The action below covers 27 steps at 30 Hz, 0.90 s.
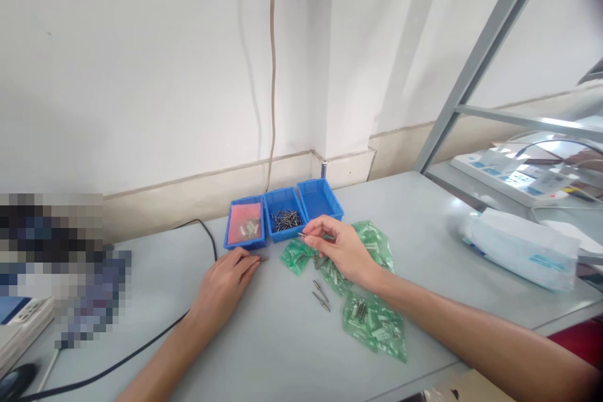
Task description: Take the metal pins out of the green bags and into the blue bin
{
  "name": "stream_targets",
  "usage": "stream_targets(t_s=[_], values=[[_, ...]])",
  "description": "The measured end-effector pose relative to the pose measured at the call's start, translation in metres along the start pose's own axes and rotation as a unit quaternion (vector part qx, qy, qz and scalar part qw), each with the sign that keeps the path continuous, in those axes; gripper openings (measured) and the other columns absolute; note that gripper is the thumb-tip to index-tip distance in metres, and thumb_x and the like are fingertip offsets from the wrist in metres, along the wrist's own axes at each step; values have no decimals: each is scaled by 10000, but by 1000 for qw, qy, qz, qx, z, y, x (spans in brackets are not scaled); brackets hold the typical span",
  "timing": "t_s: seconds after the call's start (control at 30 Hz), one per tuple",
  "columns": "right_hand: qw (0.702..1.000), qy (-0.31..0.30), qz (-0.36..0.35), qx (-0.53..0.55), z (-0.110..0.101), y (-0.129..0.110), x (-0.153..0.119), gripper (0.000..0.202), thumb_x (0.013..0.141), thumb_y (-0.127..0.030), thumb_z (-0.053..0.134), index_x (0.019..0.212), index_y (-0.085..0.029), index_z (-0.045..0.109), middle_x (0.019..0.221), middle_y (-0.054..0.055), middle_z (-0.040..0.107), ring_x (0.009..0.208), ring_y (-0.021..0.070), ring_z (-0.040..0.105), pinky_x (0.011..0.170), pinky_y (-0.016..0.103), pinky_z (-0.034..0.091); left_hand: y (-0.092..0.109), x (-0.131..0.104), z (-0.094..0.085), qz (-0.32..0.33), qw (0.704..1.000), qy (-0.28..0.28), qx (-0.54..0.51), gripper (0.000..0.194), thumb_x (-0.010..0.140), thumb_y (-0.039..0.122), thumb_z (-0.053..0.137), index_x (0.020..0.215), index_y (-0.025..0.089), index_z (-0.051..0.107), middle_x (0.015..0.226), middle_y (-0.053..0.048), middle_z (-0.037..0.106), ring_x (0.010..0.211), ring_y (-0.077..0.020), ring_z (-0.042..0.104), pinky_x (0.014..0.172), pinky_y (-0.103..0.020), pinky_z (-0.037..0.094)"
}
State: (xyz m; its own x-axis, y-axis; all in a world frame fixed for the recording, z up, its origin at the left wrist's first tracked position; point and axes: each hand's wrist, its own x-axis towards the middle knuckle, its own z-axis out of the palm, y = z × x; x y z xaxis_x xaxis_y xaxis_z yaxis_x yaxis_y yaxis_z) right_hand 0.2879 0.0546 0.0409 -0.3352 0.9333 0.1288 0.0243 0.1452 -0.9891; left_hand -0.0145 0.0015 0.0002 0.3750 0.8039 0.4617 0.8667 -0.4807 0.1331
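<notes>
While the right hand (340, 246), nearly closed, pinches 1 metal pin (301, 235) at its 10 o'clock, the left hand (228, 279), 8 o'clock from the right, curls loosely against another pin (263, 259), its grip unclear.

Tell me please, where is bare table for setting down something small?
Bare table lies between the left hand and the two loose pins, and between the green bags and the white package. It is crowded around the right hand, with bags, pins and blue bins close by.
</notes>
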Motion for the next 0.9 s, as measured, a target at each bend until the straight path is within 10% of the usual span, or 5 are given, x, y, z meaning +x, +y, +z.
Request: stream_targets(t_s=[0.9], values=[[998,-26,20,51,2,-6,-2,308,980,-485,684,1124,-212,692,977,65,762,669,146,594,592,289,505,-1,0,-2,51,996,-8,76,287,1113,252,445,1118,203,728,967,-62,697,829,-204,651,778,-341,497]])
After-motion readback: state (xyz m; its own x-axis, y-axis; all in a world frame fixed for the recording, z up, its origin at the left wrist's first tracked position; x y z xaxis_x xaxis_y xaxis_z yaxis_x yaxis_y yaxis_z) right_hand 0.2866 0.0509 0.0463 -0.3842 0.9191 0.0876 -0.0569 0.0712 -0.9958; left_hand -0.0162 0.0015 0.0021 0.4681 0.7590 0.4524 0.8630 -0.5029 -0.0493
